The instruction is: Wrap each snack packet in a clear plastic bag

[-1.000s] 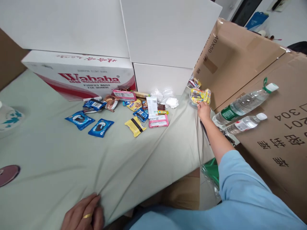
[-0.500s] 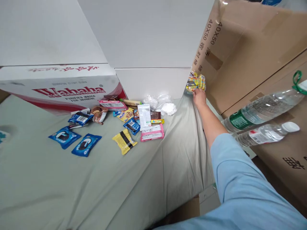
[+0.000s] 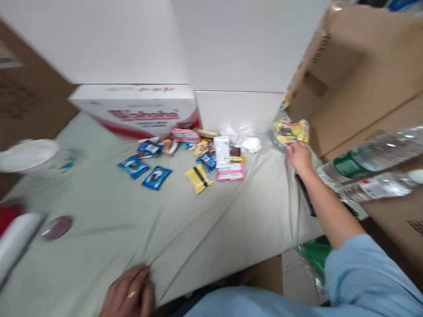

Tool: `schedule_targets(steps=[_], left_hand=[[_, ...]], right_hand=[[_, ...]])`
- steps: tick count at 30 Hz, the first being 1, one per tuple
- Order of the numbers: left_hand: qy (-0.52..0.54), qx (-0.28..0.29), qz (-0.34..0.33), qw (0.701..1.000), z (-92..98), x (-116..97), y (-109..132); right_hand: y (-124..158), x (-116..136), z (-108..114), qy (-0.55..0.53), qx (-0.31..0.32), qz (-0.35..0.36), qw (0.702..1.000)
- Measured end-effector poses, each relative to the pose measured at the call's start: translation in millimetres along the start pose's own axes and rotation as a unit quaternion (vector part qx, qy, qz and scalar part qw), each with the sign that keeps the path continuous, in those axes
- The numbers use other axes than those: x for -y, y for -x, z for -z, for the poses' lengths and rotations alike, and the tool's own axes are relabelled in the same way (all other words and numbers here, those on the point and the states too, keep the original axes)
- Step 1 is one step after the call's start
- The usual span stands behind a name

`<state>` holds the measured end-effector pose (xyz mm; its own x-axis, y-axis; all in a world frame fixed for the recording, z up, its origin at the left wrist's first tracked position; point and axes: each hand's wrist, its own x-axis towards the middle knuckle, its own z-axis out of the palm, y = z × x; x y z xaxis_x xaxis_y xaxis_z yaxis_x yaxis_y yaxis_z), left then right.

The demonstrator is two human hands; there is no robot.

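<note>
My right hand (image 3: 300, 156) reaches to the far right of the cloth-covered table. Its fingers are closed at the near rim of a clear round tub (image 3: 276, 140). Several small yellow-wrapped snacks (image 3: 288, 131) lie in the tub, partly over its edge. My left hand (image 3: 127, 293), with a ring on one finger, rests at the table's front edge, its fingers curled together and nothing visible in them. Between the hands are blue cake packets (image 3: 157, 177), a yellow packet (image 3: 198, 178), a pink packet (image 3: 230, 172) and a white sachet (image 3: 221, 152).
A white Wahaba-lettered carton (image 3: 145, 112) stands at the back. Two water bottles (image 3: 380, 154) and a big cardboard box (image 3: 373, 79) flank my right arm. On the left are a clear tub with a white lid (image 3: 29, 155) and a round dark disc (image 3: 57, 227). A dark object (image 3: 306, 196) lies under my forearm.
The view has swung left and back, bringing my left hand and the left side of the table in. My right hand has drawn the tub out from the gap beside the cardboard box.
</note>
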<state>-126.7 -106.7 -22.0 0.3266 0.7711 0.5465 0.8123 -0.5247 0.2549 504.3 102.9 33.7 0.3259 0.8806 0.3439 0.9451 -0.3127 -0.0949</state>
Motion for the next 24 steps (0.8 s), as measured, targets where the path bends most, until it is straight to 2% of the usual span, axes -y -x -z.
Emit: schedule_targets(steps=[2,6,9,11,12,14,18,20,21,24], left_hand=[[0.010,-0.002,-0.008,1.000,5.5,-12,-12],[0.088,0.021,0.045,0.995,19.6,-22,-24],[0.119,0.020,0.118,0.986,36.3,-18,-34],[0.086,-0.009,0.139,0.987,46.4,-5,-50],[0.057,-0.025,0.144,0.988,50.2,6,-63],[-0.004,-0.049,0.175,0.983,54.5,35,-96],[-0.113,-0.035,0.280,0.953,56.3,111,-176],[-0.144,-0.007,0.288,0.947,57.9,148,-211],[-0.158,0.026,0.286,0.945,59.2,165,-225],[-0.199,0.091,0.334,0.917,61.1,209,-253]], right_hand=[[23,-1,5,-0.012,-0.007,0.011,1.000],[54,5,14,-0.039,-0.034,0.051,0.997],[82,24,27,-0.059,-0.095,0.081,0.990],[110,41,37,-0.073,-0.131,0.114,0.982],[126,49,42,-0.083,-0.134,0.134,0.978],[162,61,48,-0.115,-0.092,0.195,0.970],[225,62,49,-0.145,-0.046,0.233,0.960],[246,57,46,-0.149,-0.043,0.221,0.963],[253,55,44,-0.153,-0.043,0.211,0.964],[265,54,41,-0.170,-0.047,0.178,0.968]])
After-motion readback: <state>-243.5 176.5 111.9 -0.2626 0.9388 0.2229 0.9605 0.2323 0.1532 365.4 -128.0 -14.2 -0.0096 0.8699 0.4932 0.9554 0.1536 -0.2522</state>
